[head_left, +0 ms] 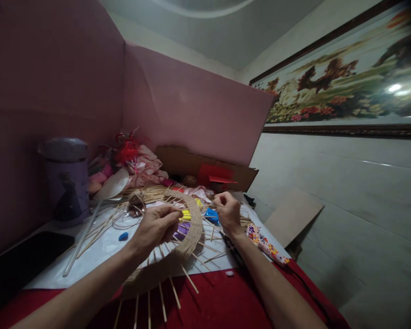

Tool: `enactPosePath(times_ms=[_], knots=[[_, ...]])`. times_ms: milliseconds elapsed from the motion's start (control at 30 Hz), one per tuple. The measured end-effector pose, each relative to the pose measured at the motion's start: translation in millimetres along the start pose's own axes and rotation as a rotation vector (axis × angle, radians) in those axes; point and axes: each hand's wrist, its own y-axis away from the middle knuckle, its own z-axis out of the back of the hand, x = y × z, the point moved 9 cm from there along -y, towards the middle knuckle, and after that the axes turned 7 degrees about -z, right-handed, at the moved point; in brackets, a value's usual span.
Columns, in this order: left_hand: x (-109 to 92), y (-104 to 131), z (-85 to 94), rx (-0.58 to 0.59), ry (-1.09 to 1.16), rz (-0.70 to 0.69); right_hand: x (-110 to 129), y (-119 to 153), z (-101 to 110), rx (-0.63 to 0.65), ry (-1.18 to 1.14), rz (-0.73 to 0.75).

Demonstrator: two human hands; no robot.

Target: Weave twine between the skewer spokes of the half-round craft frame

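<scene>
A ring wound with tan twine (196, 228) lies on the table, thin wooden sticks poking out from it inward and outward. Over the ring's inner part is my left hand (159, 224), its fingers curled closed; whatever they pinch is too small to make out. My right hand (227, 210) is raised just right of the ring, closed in a fist-like pinch, and its contents are hidden. Between the hands lie a yellow piece (186, 214) and a blue packet (211, 215). A purple piece (182, 231) shows inside the ring.
A purple tumbler (68, 183) stands at left beside a dark flat object (30, 256) and a clear rod (80, 242). Bundled sticks (150, 194), a small blue piece (123, 236), pink wrapping (145, 167) and cardboard (174, 160) lie around. Flowered fabric (265, 244) is at right.
</scene>
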Motion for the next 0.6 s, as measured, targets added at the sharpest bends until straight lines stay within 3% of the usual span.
enactPosePath(times_ms=[100, 267, 467, 600], knots=[[15, -2, -1.6, 0.025, 0.100, 0.089, 10, -3, 7, 0.026, -0.051, 0.036], [25, -3, -0.1, 0.010, 0.157, 0.123, 41, 26, -15, 0.241, -0.097, 0.189], [15, -2, 4.6, -0.026, 0.143, 0.119, 46, 41, -38, 0.456, -0.218, 0.163], [6, -2, 2.8, 0.010, 0.086, 0.046, 45, 43, -42, 0.491, -0.330, 0.084]])
